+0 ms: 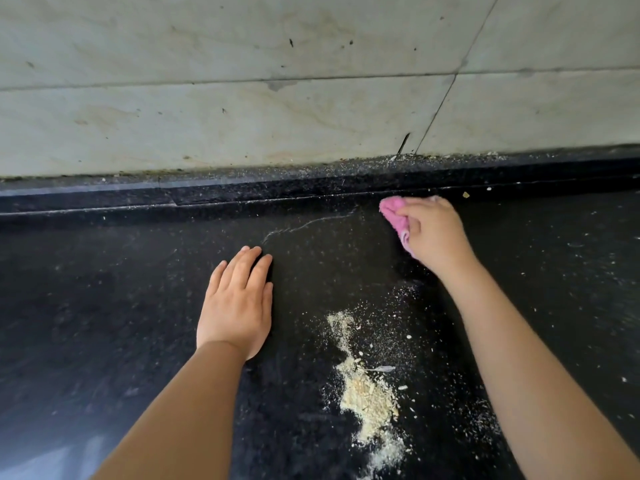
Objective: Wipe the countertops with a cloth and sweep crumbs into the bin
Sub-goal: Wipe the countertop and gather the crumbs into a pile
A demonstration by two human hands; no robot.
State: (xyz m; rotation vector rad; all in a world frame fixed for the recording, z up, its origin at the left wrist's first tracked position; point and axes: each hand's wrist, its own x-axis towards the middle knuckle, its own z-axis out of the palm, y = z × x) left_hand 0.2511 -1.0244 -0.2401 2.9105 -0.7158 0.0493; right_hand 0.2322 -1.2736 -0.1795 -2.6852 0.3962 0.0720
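Observation:
My right hand (433, 233) grips a bunched pink cloth (393, 213) and presses it on the black countertop (104, 306), close to the raised back ledge. My left hand (237, 303) lies flat on the counter with its fingers straight, left of centre. Between my forearms a pale heap of crumbs (367, 400) runs in a streak toward the near edge. Finer specks are scattered around it and to the right. No bin is in view.
A black raised ledge (242, 199) runs along the back of the counter, dusted with fine crumbs. Above it rises a stained pale stone wall (242, 81) with a dark joint line. A thin whitish smear (311, 223) curves across the counter between my hands.

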